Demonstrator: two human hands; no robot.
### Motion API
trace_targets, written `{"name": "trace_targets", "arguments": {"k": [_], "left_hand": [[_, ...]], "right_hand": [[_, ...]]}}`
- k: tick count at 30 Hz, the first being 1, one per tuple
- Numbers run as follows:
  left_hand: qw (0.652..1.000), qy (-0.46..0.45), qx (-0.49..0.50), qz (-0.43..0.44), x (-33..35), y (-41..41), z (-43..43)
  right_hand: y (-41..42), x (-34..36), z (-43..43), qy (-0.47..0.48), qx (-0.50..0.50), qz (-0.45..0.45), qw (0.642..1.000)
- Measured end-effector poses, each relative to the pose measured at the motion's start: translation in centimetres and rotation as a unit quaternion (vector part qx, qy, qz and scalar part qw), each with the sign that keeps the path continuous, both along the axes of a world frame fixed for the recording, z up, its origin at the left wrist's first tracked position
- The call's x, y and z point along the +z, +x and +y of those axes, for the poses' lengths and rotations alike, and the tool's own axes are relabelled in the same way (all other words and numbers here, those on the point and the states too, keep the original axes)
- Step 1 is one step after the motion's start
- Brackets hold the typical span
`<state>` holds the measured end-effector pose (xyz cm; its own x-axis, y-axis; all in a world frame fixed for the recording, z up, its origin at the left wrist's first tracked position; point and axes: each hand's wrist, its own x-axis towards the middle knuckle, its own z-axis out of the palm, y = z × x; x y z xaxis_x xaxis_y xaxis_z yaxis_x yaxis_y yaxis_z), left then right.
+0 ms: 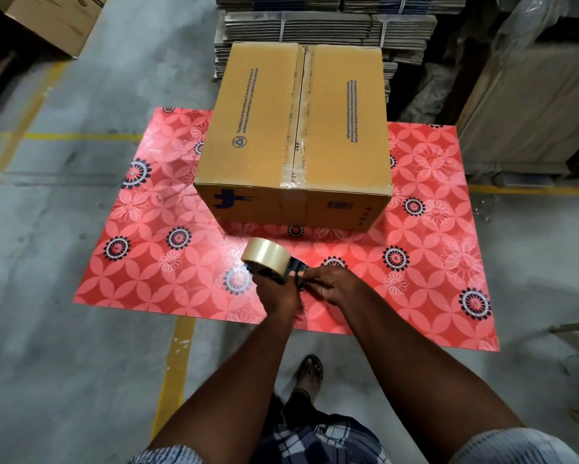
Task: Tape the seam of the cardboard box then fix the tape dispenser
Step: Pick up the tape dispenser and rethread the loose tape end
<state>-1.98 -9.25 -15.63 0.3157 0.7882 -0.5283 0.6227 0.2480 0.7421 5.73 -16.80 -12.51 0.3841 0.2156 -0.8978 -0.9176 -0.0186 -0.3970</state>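
A brown cardboard box (258,128) stands closed on a red flowered mat (154,262). Clear tape (298,122) runs along its top seam and down the near face. In front of the box, above the mat, I hold a black tape dispenser (293,267) carrying a roll of clear tape (264,257). My left hand (278,293) grips the dispenser from below. My right hand (328,283) pinches its black front end with the fingertips. Both hands hide much of the dispenser's body.
Bundled stacks of flat cardboard (325,25) stand right behind the box. Tall wrapped cardboard stacks (529,105) line the right side, and another carton (54,18) sits at the top left. Yellow lines (174,366) mark the concrete floor. My sandalled foot (310,373) stands near the mat's front edge.
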Motion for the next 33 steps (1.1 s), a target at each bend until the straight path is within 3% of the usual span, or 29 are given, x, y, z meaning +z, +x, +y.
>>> {"name": "trace_targets", "arguments": {"k": [6, 11, 19, 22, 25, 29, 33], "left_hand": [[1.0, 0.007, 0.0, 0.009, 0.0, 0.2, 0.2], [1.0, 0.018, -0.017, 0.011, -0.1, 0.4, 0.4], [0.996, -0.006, -0.082, 0.032, 0.2, 0.4, 1.4], [0.989, -0.034, -0.142, -0.014, -0.2, -0.4, 2.3], [0.959, -0.023, -0.284, -0.003, -1.1, -1.4, 3.7], [0.882, 0.129, -0.445, 0.088, -0.7, -2.2, 4.8], [0.826, 0.194, -0.513, 0.13, -0.4, -2.0, 5.0]], "right_hand": [[0.5, 0.4, -0.2, -0.037, 0.087, 0.023, 0.995], [0.2, 0.7, 0.3, -0.101, 0.167, -0.087, 0.977], [-1.5, -1.0, -1.5, -0.004, 0.144, -0.156, 0.977], [-1.6, -0.9, -2.1, 0.021, 0.135, -0.159, 0.978], [-1.2, -0.9, -2.8, 0.039, 0.136, -0.154, 0.978], [-1.0, -1.1, -3.4, 0.056, 0.119, -0.136, 0.982], [-0.5, -0.9, -4.0, 0.049, 0.111, -0.138, 0.983]]}}
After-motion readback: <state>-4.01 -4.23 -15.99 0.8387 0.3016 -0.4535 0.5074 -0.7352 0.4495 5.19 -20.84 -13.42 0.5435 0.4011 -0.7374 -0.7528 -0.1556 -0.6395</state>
